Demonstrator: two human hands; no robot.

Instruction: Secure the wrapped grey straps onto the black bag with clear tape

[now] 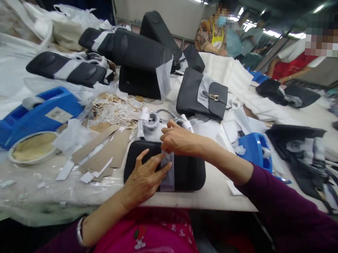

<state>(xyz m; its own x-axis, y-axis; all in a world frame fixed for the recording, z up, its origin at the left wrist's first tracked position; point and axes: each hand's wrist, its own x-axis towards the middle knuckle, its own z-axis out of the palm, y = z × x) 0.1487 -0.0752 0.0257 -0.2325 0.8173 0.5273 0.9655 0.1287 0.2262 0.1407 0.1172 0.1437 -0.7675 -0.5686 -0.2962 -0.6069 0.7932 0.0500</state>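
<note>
A black bag [189, 174] lies flat at the table's front edge, with a strip of pale translucent wrapping [168, 179] across its middle. My left hand [145, 177] rests on the bag with fingers spread, two of them pressing on the strip. Above the strip's far end my right hand [175, 138] is closed, fingers bent together. Whatever is between those fingers is hidden. Just beyond the bag lies its coiled strap or handle [152, 122], covered in clear and white wrapping.
Blue tape dispensers stand left [43, 108] and right [255, 150]. Near the left one are a round dish [34, 148], cardboard strips [106, 149] and a heap of cords [115, 109]. More black bags [188, 93] stand behind. Several people work across the table.
</note>
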